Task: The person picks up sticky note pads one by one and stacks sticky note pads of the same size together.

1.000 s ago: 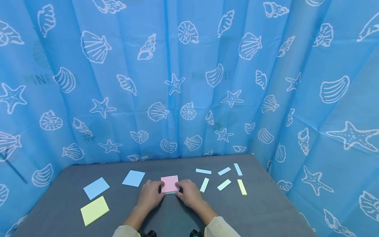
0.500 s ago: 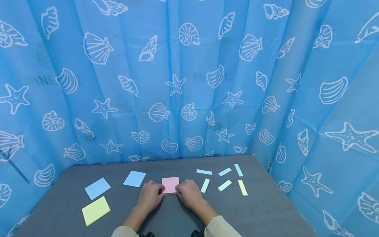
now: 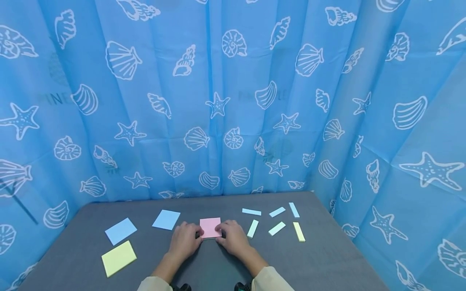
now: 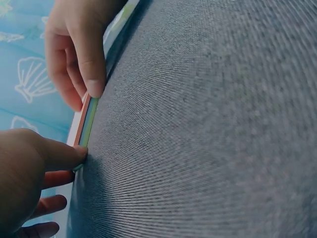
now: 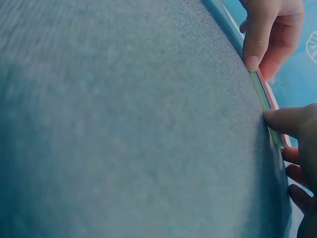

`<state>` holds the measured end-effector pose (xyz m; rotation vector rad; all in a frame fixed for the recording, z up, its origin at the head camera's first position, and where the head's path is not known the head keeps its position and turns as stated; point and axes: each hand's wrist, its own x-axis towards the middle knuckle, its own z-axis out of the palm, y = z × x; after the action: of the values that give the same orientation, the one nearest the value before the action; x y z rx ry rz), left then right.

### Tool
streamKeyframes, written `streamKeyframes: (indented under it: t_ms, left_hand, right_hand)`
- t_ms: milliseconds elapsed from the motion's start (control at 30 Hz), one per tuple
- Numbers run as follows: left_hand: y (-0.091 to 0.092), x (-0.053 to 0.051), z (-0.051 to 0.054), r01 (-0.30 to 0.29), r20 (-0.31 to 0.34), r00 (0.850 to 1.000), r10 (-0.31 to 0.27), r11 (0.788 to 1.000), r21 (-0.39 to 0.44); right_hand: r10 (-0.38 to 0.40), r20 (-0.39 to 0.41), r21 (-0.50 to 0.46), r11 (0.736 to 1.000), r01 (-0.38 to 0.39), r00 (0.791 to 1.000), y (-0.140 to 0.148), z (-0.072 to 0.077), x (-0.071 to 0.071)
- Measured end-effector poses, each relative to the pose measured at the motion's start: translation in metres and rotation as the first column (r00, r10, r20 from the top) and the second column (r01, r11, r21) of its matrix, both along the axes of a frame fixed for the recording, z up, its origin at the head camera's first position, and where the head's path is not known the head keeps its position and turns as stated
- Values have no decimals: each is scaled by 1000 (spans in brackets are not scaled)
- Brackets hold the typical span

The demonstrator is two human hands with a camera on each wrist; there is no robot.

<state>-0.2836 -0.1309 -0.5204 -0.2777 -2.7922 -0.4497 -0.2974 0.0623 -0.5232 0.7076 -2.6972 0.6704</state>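
The person's left hand [image 3: 185, 237] and right hand [image 3: 233, 237] both grasp a square, pink-topped stack of paper-like pads [image 3: 210, 228] lying flat on a grey ribbed-fabric tabletop [image 3: 320, 266]; each thumb presses the near edge while fingers bend round the corner on its own side, so neither grip is released. As far as can be judged, the gathering of these layers is done, and the wrist views show their edges, reddish above blue above green, lying nearly flush; whether the squaring is finished cannot be told. Left over, apart from the stack, are seven or more loose pieces: to its left, a flat light-blue square pad [image 3: 166, 219], beyond that a second light-blue four-sided pad [image 3: 121, 231], and, farther left and nearer the person, a thicker pale-yellow rectangular pad [image 3: 119, 258]. To the stack's right, past the right hand, lie slim, matte, straight-edged strips, unstacked: three light-blue strips [image 3: 251, 211] farther from the person, two pale-green strips [image 3: 253, 228] nearer, and one yellow strip [image 3: 299, 232] outermost in that nearer row. Behind the stack hangs a softly creased blue curtain [image 3: 233, 101] printed with white shells and starfish.
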Motion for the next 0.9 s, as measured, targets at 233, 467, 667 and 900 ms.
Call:
streamKeyframes:
  t_ms: [233,467,667,900]
  left_hand:
    - [2,-1,0,-2,14,1000,2,1000,17]
    - [-1,-3,-6,-10,15,1000,9,999,48]
    - [-6,-2,-7,2,33,999,-5,995,102]
    - [-16,-3,-9,49,11,999,-52,981,186]
  right_hand:
    - [-4,34,-36,999,5,999,0,-4,-1]
    - [-6,66,-46,999,9,998,-1,-6,-2]
    - [-12,99,-56,998,18,995,0,-6,-2]
    - [5,73,-66,998,0,997,0,-7,-3]
